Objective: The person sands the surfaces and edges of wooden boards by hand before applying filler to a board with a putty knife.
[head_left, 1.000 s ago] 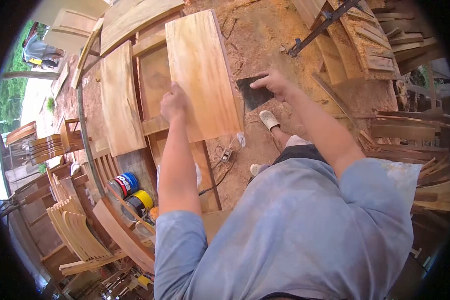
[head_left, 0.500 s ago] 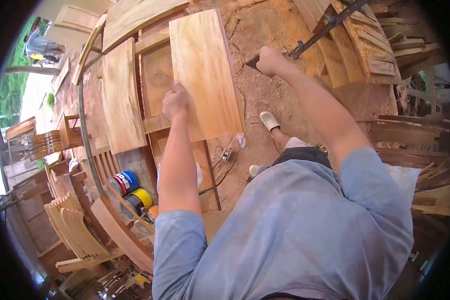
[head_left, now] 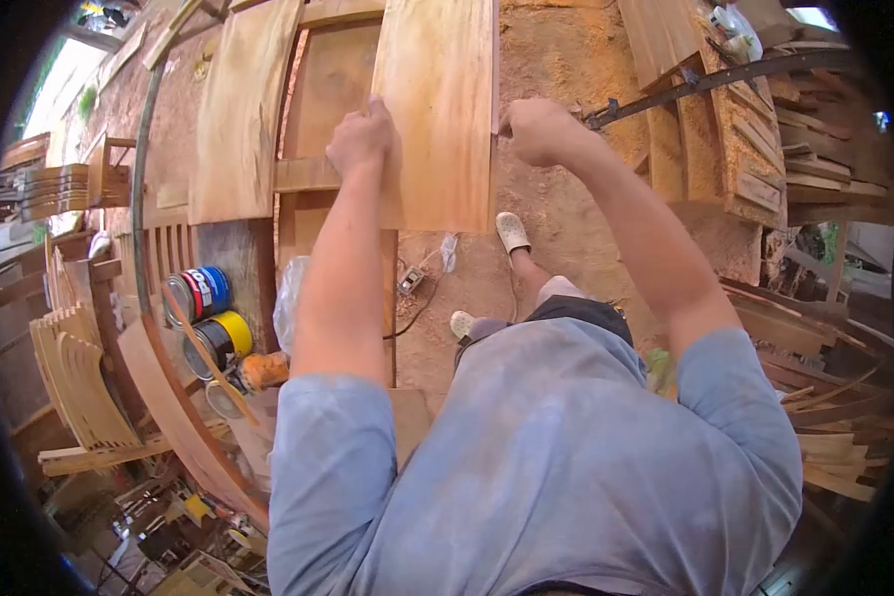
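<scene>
My left hand (head_left: 361, 137) is closed on the left edge of a pale wooden board (head_left: 437, 119), thumb lying along its face. The board rests on a wooden frame (head_left: 308, 175), its near end toward me. By the board's right edge my right hand (head_left: 541, 131) is closed in a pinch on a small dark sheet (head_left: 506, 129) that looks like sandpaper. Most of that sheet is hidden by my fingers. A second pale board (head_left: 238, 119) lies on the frame to the left.
Paint cans (head_left: 201, 295) and an orange container (head_left: 264, 371) stand at lower left beside curved wooden pieces (head_left: 94, 387). A power socket box (head_left: 410, 281) with a cable sits on the dusty floor. On the right are a dark metal bar (head_left: 705, 87) and stacked timber (head_left: 815, 164).
My right hand has come in from out to the right to the board's right edge. The view has shifted, and my left hand still holds the board's left edge.
</scene>
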A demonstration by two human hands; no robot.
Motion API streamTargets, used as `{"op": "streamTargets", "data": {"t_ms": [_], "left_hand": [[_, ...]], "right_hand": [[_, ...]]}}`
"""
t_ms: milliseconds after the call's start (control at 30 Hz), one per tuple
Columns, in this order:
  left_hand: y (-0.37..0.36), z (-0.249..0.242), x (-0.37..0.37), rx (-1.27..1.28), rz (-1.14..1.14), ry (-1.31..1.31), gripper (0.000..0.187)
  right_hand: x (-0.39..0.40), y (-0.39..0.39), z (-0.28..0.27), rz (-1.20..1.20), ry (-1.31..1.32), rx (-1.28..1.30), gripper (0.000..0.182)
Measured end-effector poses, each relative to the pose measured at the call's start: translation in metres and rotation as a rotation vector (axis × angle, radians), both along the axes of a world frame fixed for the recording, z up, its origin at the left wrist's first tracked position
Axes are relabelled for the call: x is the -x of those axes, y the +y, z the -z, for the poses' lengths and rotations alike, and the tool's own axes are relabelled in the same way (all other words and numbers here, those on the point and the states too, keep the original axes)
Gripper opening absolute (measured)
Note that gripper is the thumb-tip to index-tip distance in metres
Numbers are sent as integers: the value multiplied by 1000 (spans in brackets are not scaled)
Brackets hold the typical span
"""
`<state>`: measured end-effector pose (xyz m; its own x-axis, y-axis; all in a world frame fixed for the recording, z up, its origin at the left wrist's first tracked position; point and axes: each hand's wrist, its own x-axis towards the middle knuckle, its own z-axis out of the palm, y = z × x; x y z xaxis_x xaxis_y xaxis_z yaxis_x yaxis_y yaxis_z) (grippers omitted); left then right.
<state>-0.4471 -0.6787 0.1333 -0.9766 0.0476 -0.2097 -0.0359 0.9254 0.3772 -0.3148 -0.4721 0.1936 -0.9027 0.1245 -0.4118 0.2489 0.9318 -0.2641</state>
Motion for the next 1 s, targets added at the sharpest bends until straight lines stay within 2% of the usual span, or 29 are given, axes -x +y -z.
{"op": "streamTargets", "data": {"t_ms": [200,267,333,400,433,467,500,567,667,733,800,867,933,1000], "left_hand": [[0,8,5,-28,28,38,74],[1,5,5,0,23,-1,73],[0,2,2,4,23,4,72],[-1,2,0,28,48,15,69],[0,7,1,29,71,37,68],[-1,13,5,20,70,35,66],[-1,12,3,1,60,54,67],[-2,14,2,-14,60,101,66],[-7,18,6,-79,92,121,65],[-11,20,9,-107,102,132,64],[-15,24,7,-129,107,127,63],[-15,27,9,-124,121,206,62],[-17,29,11,-157,111,197,62],[-18,39,18,-191,102,187,62]], "right_hand": [[-27,-24,1,-89,74,48,25],[-36,-38,1,-104,-60,-19,21],[-51,-51,7,-153,-49,-19,17],[-70,-59,21,-328,123,4,15],[-80,-64,57,-326,342,-56,13],[-92,-78,41,-315,324,-148,14],[-95,-81,53,-364,138,-132,16],[-110,-93,35,-208,200,-4,20],[-123,-79,25,-179,278,25,24],[-129,-55,26,-39,242,333,32],[-148,-25,44,146,273,463,40],[-172,1,32,337,209,685,49],[-200,24,38,557,198,781,48],[-224,38,41,820,336,1196,36]]}}
